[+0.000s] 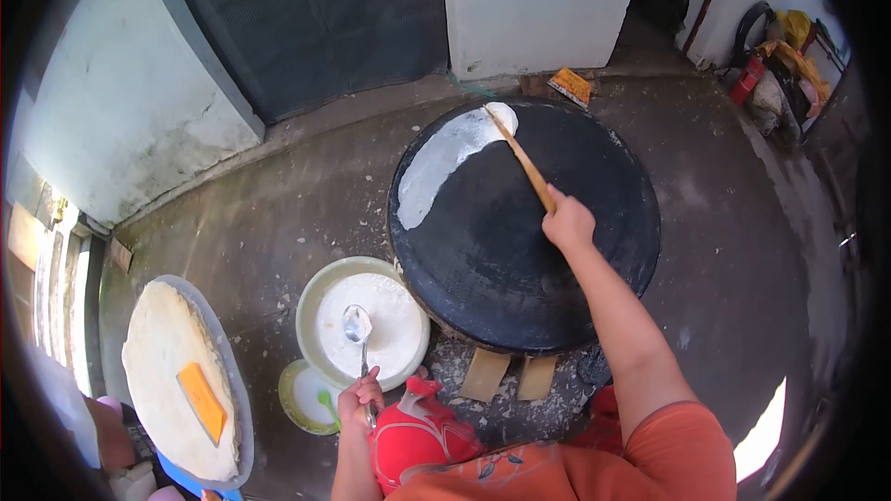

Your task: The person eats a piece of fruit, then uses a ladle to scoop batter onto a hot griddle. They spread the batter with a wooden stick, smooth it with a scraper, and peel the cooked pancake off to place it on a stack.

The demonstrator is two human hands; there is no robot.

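Note:
My right hand [568,221] is closed round a wooden batter spreader [524,163]. The spreader's far end meets a blob of white batter [502,117] near the back rim of a big round black griddle [548,250]. From that blob a thin curved band of batter [432,170] runs along the griddle's left side. In my left hand [360,396] is a metal ladle [358,327], gripped by its handle, with its shiny bowl over the white batter in a pale green basin [307,317]. The basin stands against the griddle's front left edge.
A smaller bowl [290,399] with white liquid and a green utensil sits beside the basin. Further left, an orange scraper [202,399] lies on stacked flatbreads [167,343]. An orange-and-black object [571,86] is behind the griddle. Cardboard pieces [485,374] lie below its front edge.

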